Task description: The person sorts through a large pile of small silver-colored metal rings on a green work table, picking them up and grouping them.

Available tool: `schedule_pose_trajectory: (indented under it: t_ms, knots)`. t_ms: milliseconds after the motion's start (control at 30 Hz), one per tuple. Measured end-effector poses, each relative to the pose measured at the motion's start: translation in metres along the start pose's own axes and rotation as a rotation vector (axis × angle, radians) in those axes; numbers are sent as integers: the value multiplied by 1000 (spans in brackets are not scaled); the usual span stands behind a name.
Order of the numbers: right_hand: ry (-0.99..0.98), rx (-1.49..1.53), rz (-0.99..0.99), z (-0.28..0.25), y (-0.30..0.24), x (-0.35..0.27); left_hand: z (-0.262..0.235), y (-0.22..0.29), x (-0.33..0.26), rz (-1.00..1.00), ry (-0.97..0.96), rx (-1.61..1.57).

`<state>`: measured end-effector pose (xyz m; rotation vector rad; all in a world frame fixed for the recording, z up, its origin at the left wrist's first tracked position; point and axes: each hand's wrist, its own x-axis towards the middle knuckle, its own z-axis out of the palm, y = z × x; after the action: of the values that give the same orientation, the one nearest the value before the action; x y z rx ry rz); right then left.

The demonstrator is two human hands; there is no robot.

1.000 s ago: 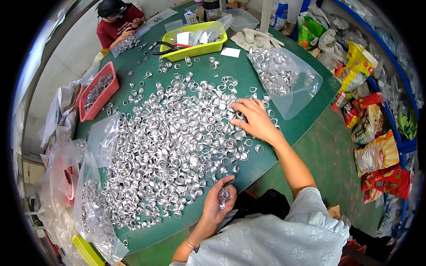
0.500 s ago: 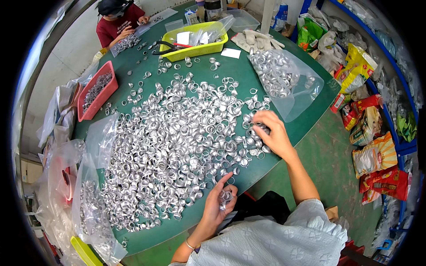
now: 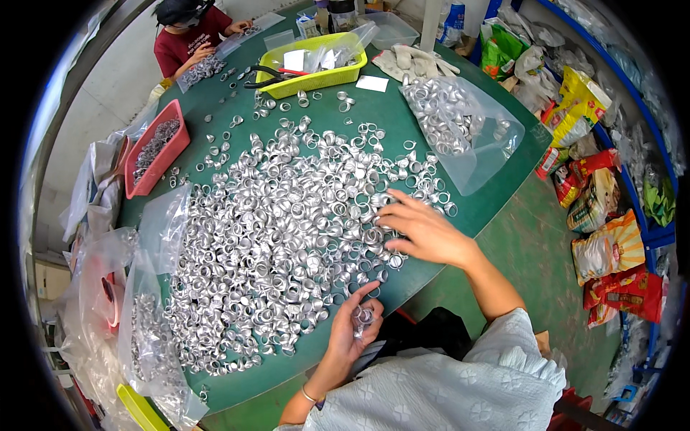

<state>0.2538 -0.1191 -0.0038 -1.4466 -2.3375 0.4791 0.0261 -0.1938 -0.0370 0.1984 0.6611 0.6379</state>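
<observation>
A broad heap of silver metal rings point(image 3: 266, 223) is spread over the green table point(image 3: 496, 194). My left hand point(image 3: 345, 330), palm up at the near edge, has its fingers curled round a few silver rings point(image 3: 364, 320), with the index finger pointing out. Over the right side of the heap, my right hand point(image 3: 431, 233) reaches in palm down with its fingers spread. Its fingertips are among the rings or just above them; no ring shows in its grasp.
A clear bag of rings point(image 3: 453, 118) lies at the far right beside cotton gloves point(image 3: 413, 63). Behind the heap stands a yellow basket point(image 3: 316, 80) with pliers. At left are a pink tray point(image 3: 159, 147) and plastic bags point(image 3: 147, 337). Across the table a person point(image 3: 188, 43) handles rings.
My right hand has moved left over the heap, and its fingers have spread. Rings at the heap's right edge now show where it was. My left hand has hardly moved.
</observation>
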Motion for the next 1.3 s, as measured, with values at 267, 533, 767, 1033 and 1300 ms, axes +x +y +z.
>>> schedule_pose_trajectory:
  t_ms: [267,533,767,1033,1300]
  knots:
    - [384,-101,201,-8,21,9,-6,0,1,-4,-65,15]
    - [312,-160,112,8,24,37,-15,1,0,-22,-123,16]
    - [306,-183,79,19,28,40,-21,-2,3,-1,-209,-6]
    - [386,-64,111,8,41,42,-22,-2,2,30,-235,-19]
    - [343,-197,115,15,36,40,-24,-3,3,16,-227,-22]
